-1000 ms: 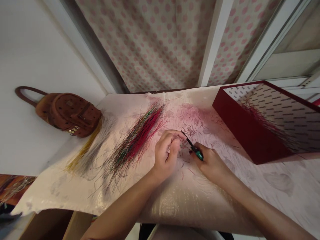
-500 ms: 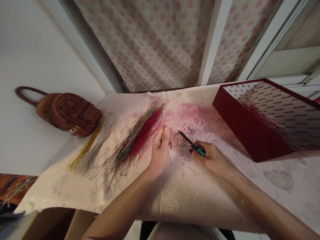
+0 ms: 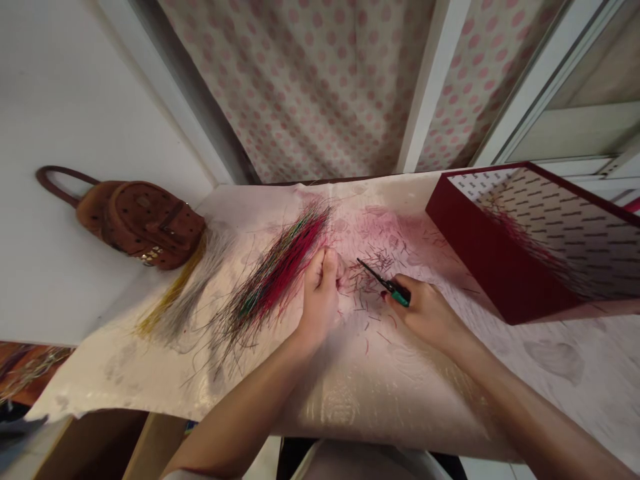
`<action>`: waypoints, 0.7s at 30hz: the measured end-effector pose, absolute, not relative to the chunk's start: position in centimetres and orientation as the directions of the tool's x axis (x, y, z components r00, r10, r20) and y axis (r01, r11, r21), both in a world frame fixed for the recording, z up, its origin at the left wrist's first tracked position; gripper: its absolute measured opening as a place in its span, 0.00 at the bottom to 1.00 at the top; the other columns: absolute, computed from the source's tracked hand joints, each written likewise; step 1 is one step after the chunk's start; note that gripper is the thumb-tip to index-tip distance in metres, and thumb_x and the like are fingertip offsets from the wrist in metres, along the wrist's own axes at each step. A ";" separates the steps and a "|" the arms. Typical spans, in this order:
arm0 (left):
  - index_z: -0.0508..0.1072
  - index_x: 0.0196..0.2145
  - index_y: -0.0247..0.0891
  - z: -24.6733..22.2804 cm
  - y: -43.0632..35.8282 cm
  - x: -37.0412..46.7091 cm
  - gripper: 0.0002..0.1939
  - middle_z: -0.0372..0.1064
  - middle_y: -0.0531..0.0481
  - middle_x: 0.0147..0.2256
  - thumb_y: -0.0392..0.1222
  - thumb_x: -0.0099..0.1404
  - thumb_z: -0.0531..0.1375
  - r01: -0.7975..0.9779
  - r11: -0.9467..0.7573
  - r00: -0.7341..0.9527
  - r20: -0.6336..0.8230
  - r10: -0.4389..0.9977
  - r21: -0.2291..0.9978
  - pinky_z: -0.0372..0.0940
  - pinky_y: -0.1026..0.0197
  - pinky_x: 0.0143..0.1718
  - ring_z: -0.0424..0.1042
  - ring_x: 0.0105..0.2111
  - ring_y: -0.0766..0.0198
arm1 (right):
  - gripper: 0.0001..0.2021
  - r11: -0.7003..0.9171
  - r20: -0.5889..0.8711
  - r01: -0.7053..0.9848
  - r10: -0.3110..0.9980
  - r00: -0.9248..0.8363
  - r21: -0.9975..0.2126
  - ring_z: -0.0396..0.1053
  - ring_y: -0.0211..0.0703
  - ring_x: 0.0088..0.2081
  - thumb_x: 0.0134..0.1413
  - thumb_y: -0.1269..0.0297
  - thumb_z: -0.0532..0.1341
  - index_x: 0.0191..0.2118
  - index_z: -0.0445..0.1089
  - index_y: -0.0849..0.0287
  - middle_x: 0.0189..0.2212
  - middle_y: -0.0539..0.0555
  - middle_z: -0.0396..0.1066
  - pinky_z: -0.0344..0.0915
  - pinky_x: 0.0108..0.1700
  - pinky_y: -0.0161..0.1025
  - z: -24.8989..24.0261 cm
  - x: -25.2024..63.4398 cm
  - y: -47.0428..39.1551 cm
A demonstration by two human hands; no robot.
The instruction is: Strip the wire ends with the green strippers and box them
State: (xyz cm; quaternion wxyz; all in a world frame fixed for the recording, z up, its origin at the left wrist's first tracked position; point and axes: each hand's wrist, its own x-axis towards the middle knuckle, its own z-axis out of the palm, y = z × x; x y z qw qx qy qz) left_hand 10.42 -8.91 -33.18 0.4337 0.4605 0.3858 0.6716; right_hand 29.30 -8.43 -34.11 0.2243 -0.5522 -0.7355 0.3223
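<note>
My left hand [image 3: 323, 277] is closed in a fist over the middle of the table; what its fingers pinch, if anything, is hidden or too fine to make out. In my right hand [image 3: 421, 305] is a pair of scissors [image 3: 376, 275] with dark blades and green handles, the tip pointing toward the left fist but apart from it. Short cut bits of thin wire-like strand [image 3: 380, 259] lie scattered around the blades. Just left of my fist rests a long loose bundle of red, green and dark strands [image 3: 283, 270].
Grey strands [image 3: 200, 287] and yellow strands [image 3: 173, 297] lie farther left, beside a brown backpack [image 3: 150, 223] against the wall. At the right stands an open dark red box [image 3: 480, 260] with strands inside. A pale sheet [image 3: 400, 393] covers the table.
The view has shifted slightly. Both hands stay nearly in place, and the scissors have turned a little in my right hand.
</note>
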 end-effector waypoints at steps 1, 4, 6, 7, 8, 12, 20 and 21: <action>0.57 0.27 0.39 -33.2 -8.9 10.4 0.23 0.51 0.56 0.25 0.56 0.74 0.55 -0.226 -0.330 -0.205 0.286 0.936 0.917 0.53 0.62 0.26 0.55 0.24 0.69 | 0.09 0.187 -0.022 0.666 0.956 -0.293 -0.722 0.60 0.41 0.25 0.57 0.62 0.58 0.28 0.59 0.54 0.21 0.47 0.64 0.51 0.29 0.38 -34.2 29.3 -8.4; 0.57 0.27 0.39 -33.2 -8.9 10.3 0.23 0.51 0.55 0.25 0.56 0.74 0.55 -0.221 -0.340 -0.210 0.295 0.932 0.914 0.53 0.62 0.26 0.55 0.24 0.68 | 0.10 0.189 -0.026 0.662 0.954 -0.300 -0.725 0.60 0.41 0.25 0.57 0.62 0.58 0.27 0.58 0.54 0.21 0.47 0.62 0.50 0.29 0.38 -34.3 29.3 -8.2; 0.57 0.26 0.39 -33.2 -8.8 10.3 0.24 0.51 0.55 0.24 0.57 0.73 0.56 -0.219 -0.336 -0.214 0.291 0.932 0.916 0.53 0.62 0.27 0.55 0.24 0.68 | 0.11 0.181 -0.038 0.656 0.952 -0.305 -0.733 0.59 0.40 0.24 0.57 0.61 0.58 0.27 0.58 0.55 0.20 0.46 0.61 0.49 0.28 0.38 -34.4 29.2 -8.1; 0.57 0.26 0.39 -33.2 -8.8 10.3 0.24 0.51 0.55 0.24 0.58 0.73 0.56 -0.222 -0.333 -0.216 0.287 0.933 0.916 0.53 0.62 0.26 0.55 0.24 0.68 | 0.11 0.174 -0.045 0.651 0.951 -0.306 -0.739 0.59 0.40 0.24 0.57 0.61 0.58 0.27 0.58 0.55 0.20 0.46 0.60 0.49 0.28 0.38 -34.4 29.2 -8.1; 0.57 0.26 0.39 -33.2 -8.8 10.3 0.24 0.51 0.55 0.24 0.58 0.73 0.57 -0.231 -0.330 -0.217 0.282 0.934 0.915 0.53 0.62 0.26 0.55 0.24 0.68 | 0.10 0.165 -0.054 0.642 0.950 -0.307 -0.748 0.59 0.40 0.24 0.57 0.61 0.58 0.27 0.59 0.55 0.20 0.46 0.60 0.49 0.28 0.38 -34.4 29.2 -8.1; 0.57 0.26 0.39 -33.2 -8.7 10.3 0.25 0.50 0.56 0.24 0.58 0.72 0.58 -0.308 -0.319 -0.211 0.263 0.941 0.896 0.53 0.63 0.25 0.53 0.24 0.69 | 0.10 0.124 -0.091 0.589 0.942 -0.322 -0.799 0.60 0.41 0.26 0.57 0.59 0.58 0.28 0.62 0.56 0.22 0.47 0.61 0.50 0.29 0.38 -34.5 29.3 -8.0; 0.57 0.25 0.38 -33.0 -8.7 10.4 0.25 0.50 0.56 0.24 0.57 0.72 0.59 -0.365 -0.290 -0.210 0.225 0.951 0.885 0.52 0.64 0.25 0.52 0.24 0.69 | 0.10 0.076 -0.117 0.519 0.937 -0.329 -0.851 0.58 0.40 0.25 0.55 0.57 0.60 0.27 0.63 0.56 0.21 0.47 0.60 0.49 0.28 0.38 -34.9 29.4 -7.7; 0.57 0.25 0.38 -33.1 -8.7 10.4 0.25 0.49 0.56 0.24 0.57 0.71 0.59 -0.367 -0.288 -0.212 0.222 0.952 0.885 0.52 0.63 0.25 0.52 0.23 0.69 | 0.11 0.044 -0.146 0.488 0.928 -0.343 -0.872 0.57 0.40 0.24 0.54 0.56 0.61 0.27 0.63 0.56 0.20 0.46 0.59 0.48 0.27 0.38 -35.0 29.2 -7.8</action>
